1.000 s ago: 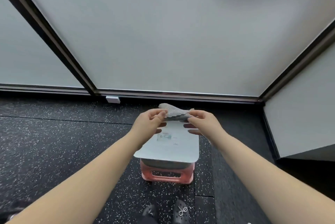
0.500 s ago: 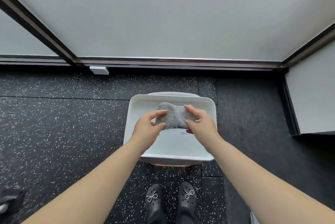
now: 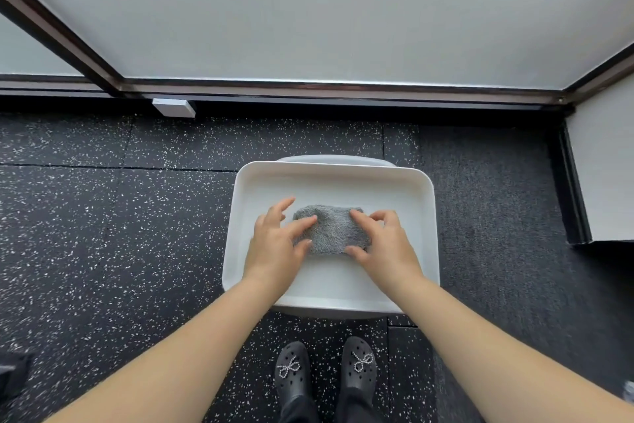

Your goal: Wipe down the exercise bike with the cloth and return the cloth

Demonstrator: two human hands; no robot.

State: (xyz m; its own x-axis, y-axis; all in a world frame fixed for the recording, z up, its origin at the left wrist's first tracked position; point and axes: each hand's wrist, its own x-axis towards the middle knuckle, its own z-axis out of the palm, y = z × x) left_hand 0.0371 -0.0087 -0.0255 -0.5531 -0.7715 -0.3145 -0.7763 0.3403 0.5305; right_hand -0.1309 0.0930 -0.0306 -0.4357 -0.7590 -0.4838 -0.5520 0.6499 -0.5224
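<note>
A folded grey cloth (image 3: 331, 229) lies flat in the middle of a white tray (image 3: 329, 179) that stands raised above the floor in front of me. My left hand (image 3: 278, 244) rests on the cloth's left end with its fingers spread and nearly straight. At the right end, my right hand (image 3: 384, 244) has its forefinger on top and its thumb at the near edge, pinching the cloth, with the other fingers curled. No exercise bike is in view.
Black speckled rubber flooring (image 3: 103, 234) surrounds the tray. A frosted glass wall with a dark frame (image 3: 308, 86) runs behind it, and a small white box (image 3: 173, 107) sits at its base. A grey wall corner (image 3: 600, 175) juts in at the right. My black shoes (image 3: 326, 374) stand just below the tray.
Both hands lowered the cloth from in front of me down into the tray. It now lies flat, and my left fingers have spread out.
</note>
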